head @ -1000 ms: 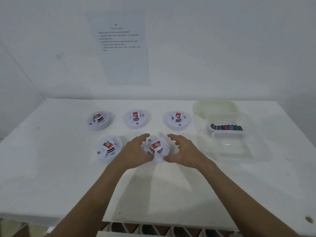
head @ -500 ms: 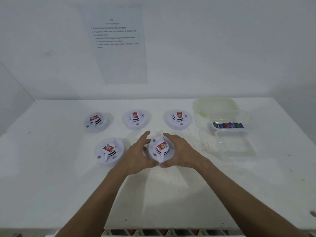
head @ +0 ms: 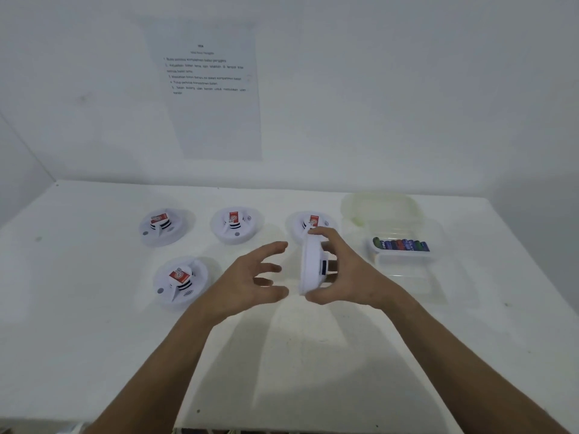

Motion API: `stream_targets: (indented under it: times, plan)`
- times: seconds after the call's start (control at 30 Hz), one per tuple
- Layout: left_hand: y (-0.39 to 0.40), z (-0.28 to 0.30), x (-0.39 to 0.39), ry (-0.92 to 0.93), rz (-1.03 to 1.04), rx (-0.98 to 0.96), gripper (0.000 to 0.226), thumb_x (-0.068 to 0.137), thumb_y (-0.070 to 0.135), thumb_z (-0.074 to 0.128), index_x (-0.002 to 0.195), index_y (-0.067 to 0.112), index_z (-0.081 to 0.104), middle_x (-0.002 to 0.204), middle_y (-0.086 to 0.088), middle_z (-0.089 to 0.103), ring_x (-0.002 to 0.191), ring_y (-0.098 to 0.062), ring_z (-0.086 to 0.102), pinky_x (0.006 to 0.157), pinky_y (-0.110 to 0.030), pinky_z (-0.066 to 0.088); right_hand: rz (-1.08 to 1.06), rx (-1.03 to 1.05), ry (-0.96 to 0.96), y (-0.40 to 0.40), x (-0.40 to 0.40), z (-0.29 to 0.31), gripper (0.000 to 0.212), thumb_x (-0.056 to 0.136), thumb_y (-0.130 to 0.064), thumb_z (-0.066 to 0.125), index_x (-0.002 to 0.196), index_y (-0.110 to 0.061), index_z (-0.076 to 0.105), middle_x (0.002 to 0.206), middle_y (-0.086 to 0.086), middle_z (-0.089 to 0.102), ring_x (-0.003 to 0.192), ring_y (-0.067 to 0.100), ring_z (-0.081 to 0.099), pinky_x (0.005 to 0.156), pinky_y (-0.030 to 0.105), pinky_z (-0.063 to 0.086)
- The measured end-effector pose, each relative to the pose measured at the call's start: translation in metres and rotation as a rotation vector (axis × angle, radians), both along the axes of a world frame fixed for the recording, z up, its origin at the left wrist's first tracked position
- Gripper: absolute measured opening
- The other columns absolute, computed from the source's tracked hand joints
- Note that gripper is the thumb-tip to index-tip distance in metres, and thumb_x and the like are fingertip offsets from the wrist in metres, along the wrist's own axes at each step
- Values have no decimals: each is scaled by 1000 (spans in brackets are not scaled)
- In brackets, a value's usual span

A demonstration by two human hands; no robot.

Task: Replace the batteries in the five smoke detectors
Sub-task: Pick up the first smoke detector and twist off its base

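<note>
Fingers [head: 326, 238] of the right hand [head: 347, 274] curl round a white smoke detector [head: 308, 266] tipped on edge above the table [head: 94, 324]; the left hand [head: 247, 283] hovers beside it, fingers spread. Right of them, a clear container [head: 404, 277] holds batteries [head: 401, 245] — labels unreadable.

Smoke detector [head: 308, 266] now on edge, left hand [head: 250, 281] off.

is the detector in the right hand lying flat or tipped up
Tipped up on edge: the detector shows its thin rim, gripped by the right hand above the table.
</note>
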State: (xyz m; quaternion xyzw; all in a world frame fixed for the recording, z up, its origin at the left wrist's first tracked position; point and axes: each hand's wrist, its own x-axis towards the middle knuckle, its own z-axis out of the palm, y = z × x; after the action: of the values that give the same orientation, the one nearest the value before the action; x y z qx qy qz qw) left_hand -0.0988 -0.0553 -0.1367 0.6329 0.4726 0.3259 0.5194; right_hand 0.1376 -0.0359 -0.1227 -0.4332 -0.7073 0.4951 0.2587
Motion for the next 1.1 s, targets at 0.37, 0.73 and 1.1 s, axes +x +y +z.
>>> stream_targets:
  times: [0.37, 0.73, 1.1]
  plan:
    - [-3, 20, 32, -82, -74, -38, 87, 61, 27, 94, 134, 46, 50, 115, 13, 69, 100, -19, 71, 81, -34, 59, 72, -148, 349, -10, 37, -5, 94, 67, 12, 81, 143, -30, 43, 141, -6, 52, 129, 16, 53, 90, 35, 56]
    - [-12, 28, 43, 58, 25, 132, 84, 53, 47, 93, 127, 52, 53, 115, 19, 64, 87, -14, 69, 70, -25, 57, 91, -39, 239, -13, 42, 0, 99, 69, -5, 88, 143, -48, 39, 144, -19, 50, 134, 9, 48, 96, 34, 56]
    - [-5, 43, 46, 107, -31, 99, 61, 66, 40, 87, 120, 53, 60, 103, 14, 67, 79, -23, 72, 74, -29, 60, 132, -81, 244, -9, 50, 8, 100, 64, 2, 89, 144, -37, 42, 139, -16, 53, 129, 9, 52, 92, 35, 57]
